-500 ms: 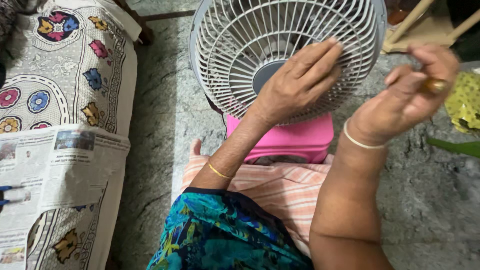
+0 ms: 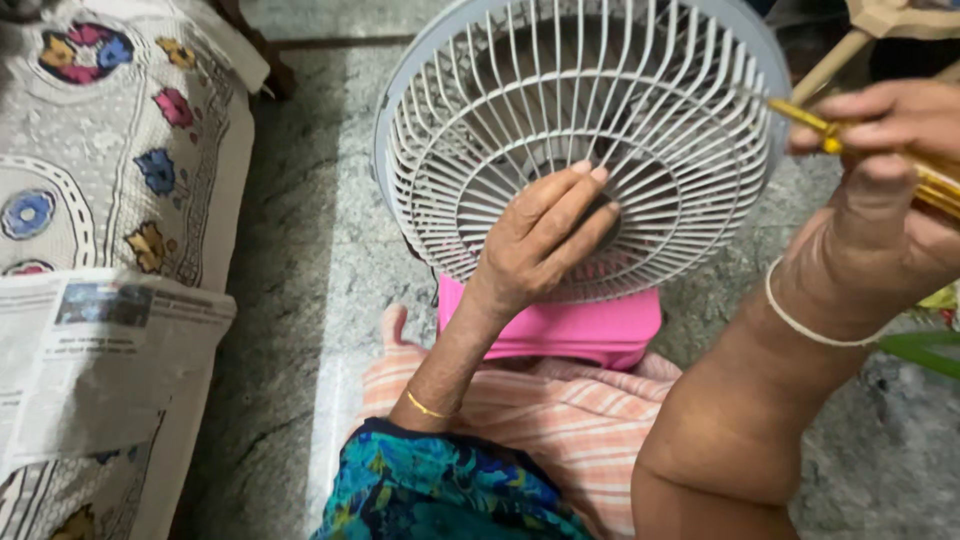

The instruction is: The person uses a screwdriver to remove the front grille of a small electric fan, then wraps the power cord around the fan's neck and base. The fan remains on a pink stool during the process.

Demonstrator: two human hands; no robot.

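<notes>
My left hand (image 2: pixel 540 245) presses flat, fingers together, on the white fan grille (image 2: pixel 520 110), close to its hub. My right hand (image 2: pixel 890 170) is clamped on a yellow screwdriver (image 2: pixel 830 128), whose tip is at the grille's right rim. The fan stands on a pink base (image 2: pixel 560 330) on the stone floor (image 2: pixel 310 260). I think the tip may slip between the thin ribs if the grille moves. A folded newspaper (image 2: pixel 90 350), grey-white, lies left on the flowered bedcover (image 2: pixel 120 150).

A home: a polished stone floor (image 2: pixel 310 250), a mattress in a flowered cover (image 2: pixel 110 150) with a newspaper (image 2: pixel 90 350) on it.
</notes>
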